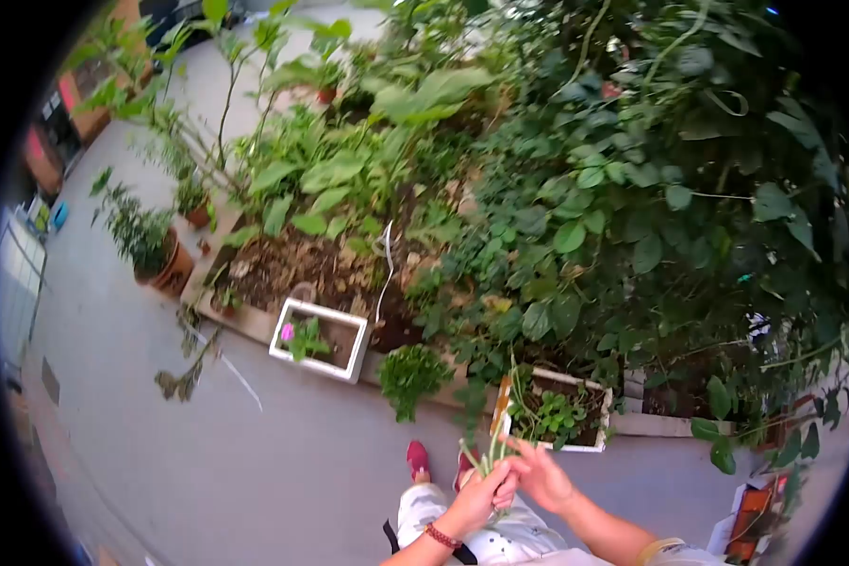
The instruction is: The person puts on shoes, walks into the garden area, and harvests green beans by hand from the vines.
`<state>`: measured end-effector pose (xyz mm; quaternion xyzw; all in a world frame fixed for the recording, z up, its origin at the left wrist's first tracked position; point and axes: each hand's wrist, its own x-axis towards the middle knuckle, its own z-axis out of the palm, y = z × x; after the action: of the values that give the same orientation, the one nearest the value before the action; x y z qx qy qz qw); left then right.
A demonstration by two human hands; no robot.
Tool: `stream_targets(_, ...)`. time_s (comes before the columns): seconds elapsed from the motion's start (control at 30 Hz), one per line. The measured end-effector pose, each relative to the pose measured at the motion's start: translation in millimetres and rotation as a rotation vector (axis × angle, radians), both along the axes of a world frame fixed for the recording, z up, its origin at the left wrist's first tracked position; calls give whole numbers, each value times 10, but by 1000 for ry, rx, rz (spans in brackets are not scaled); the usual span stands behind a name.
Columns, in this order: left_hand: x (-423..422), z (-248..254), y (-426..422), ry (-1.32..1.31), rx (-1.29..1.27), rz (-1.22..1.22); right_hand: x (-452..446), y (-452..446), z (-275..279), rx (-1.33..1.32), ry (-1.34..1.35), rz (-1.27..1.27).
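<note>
Low in the view, my left hand (481,495), with a red bracelet at its wrist, is closed round several thin green stems (489,455) whose ends point up toward the planters. Beside it on the right, my right hand (541,476) touches the same stems near their upper part, its fingers partly stretched out; whether it grips any stem is too small to tell. Both hands are close together over the light shorts. Just beyond them stands a white planter box (594,447) with leafy green plants.
A raised bed edge (255,324) runs across, with dense foliage (585,217) behind it. A white box with a pink flower (288,331), a bushy green plant (412,375) and a potted plant (172,272) stand along it. Cut stalks (187,377) lie on the grey floor.
</note>
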<state>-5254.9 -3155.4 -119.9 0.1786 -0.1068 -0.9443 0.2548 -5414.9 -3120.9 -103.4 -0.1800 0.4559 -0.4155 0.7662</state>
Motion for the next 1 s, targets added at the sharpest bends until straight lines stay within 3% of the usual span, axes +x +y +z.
stream_targets(0.03,-34,6,8,36,44,27,-37,131,30,-120,-31,36)
stream_targets(0.13,-223,179,-16,-5,53,154,-131,502,-29,-284,267,233)
stream_targets(0.17,-299,194,-9,-9,68,182,-51,562,96,-461,542,208)
stream_targets(0.23,-511,275,108,-38,9,133,-152,913,-206,-232,711,309)
stream_targets(0.33,-625,412,375,-38,62,63,-81,1228,-236,-364,563,-47)
stream_targets(0.4,-679,485,477,61,115,-31,-263,1391,-25,-176,341,29)
stream_targets(0.43,-795,683,602,-154,65,9,-304,1450,108,-96,230,41)
stream_targets(0.63,-909,729,801,-144,94,-63,-352,1567,740,-61,144,-82)
stream_targets(0.7,-812,827,721,-138,-218,-80,-228,1495,904,-48,54,-164)
stream_targets(0.77,-744,986,578,-167,-186,-133,-95,1376,1029,-66,-23,-242)
stream_targets(0.87,-634,1020,250,-143,-208,-189,215,1154,1134,-129,198,-283)
stream_targets(1.0,-311,1220,-343,-42,-120,-112,508,872,724,-262,438,-238)
